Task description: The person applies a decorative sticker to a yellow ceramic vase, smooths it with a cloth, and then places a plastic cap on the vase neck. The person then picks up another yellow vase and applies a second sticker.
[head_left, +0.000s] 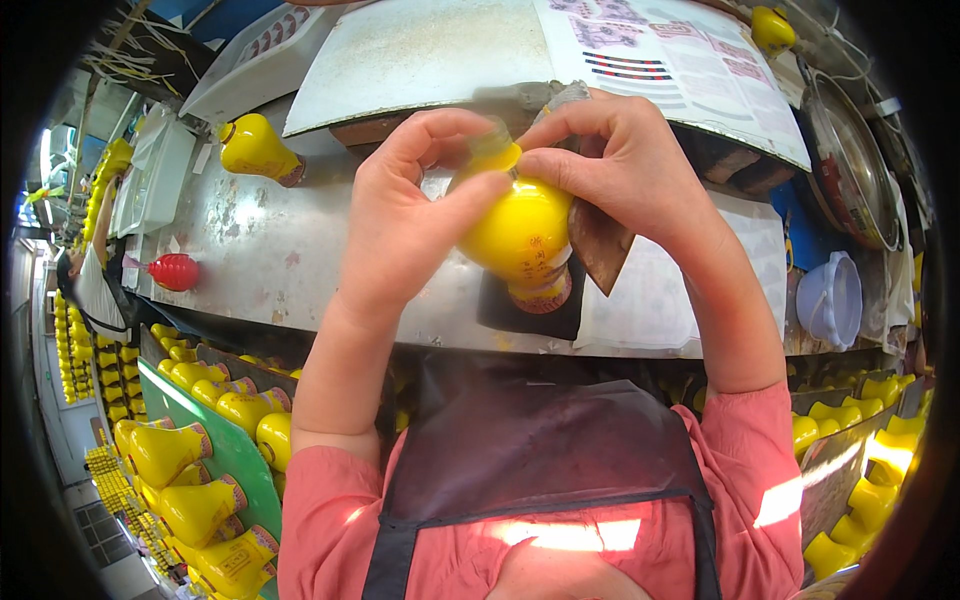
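A glossy yellow bottle-shaped vase (525, 225) lies in front of me with its patterned foot toward my body and its narrow neck pointing away. My left hand (425, 180) is closed at the neck, thumb and fingers on either side. A blurred, pale translucent strip shows by its fingertips. From the other side my right hand (610, 155) pinches at the same neck, its thumb pressed to the yellow surface. A crumpled greyish piece (567, 95) shows beyond the right fingers. Beneath that hand a brown, pointed flat piece (603, 250) sticks out beside the vase.
Another yellow vase (255, 148) lies on the metal table (250, 235) at left, near a red squeeze bottle (174, 271). Printed sheets (650, 50) cover a raised white board (420, 60). A pale blue bucket (830, 300) is at right. Several yellow vases (205, 505) fill both lower sides.
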Demonstrator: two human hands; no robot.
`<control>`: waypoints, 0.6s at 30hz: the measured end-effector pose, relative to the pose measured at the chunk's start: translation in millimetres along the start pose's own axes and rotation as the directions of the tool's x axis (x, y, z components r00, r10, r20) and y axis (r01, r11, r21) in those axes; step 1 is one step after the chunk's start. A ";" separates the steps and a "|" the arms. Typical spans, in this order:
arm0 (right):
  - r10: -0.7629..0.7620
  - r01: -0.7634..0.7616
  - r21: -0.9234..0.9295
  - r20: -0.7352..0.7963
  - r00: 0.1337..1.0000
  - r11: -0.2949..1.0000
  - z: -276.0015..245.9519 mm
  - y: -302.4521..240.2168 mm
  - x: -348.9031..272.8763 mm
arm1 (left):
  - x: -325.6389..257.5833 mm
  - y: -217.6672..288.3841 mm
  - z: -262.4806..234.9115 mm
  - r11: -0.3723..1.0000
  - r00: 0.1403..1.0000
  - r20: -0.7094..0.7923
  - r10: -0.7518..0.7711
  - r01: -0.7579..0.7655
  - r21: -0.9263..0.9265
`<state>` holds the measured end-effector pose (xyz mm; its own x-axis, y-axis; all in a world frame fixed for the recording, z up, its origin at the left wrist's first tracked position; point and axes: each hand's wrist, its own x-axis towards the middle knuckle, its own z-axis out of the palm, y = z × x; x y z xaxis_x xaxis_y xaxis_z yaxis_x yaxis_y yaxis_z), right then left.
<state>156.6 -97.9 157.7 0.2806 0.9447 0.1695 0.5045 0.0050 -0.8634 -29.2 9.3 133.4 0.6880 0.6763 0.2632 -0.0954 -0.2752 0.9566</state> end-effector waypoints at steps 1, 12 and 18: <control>0.002 -0.002 0.014 -0.006 1.000 1.000 0.8 0.9 -0.1 | 0.0 0.8 1.3 1.000 1.000 -0.011 0.005 -0.005 0.011; -0.003 0.000 0.078 0.043 0.999 0.997 -1.2 9.6 3.7 | -1.3 6.1 2.5 0.999 1.000 -0.025 -0.008 0.009 0.038; 0.035 -0.045 0.096 0.106 0.994 0.994 -3.4 5.6 9.1 | -1.3 4.4 0.9 1.000 1.000 -0.025 -0.015 0.015 0.026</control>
<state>164.8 -90.4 156.0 0.2103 0.9737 0.0879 0.4104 -0.0063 -0.9119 -29.9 6.6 137.2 0.6709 0.6973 0.2521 -0.0657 -0.2827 0.9569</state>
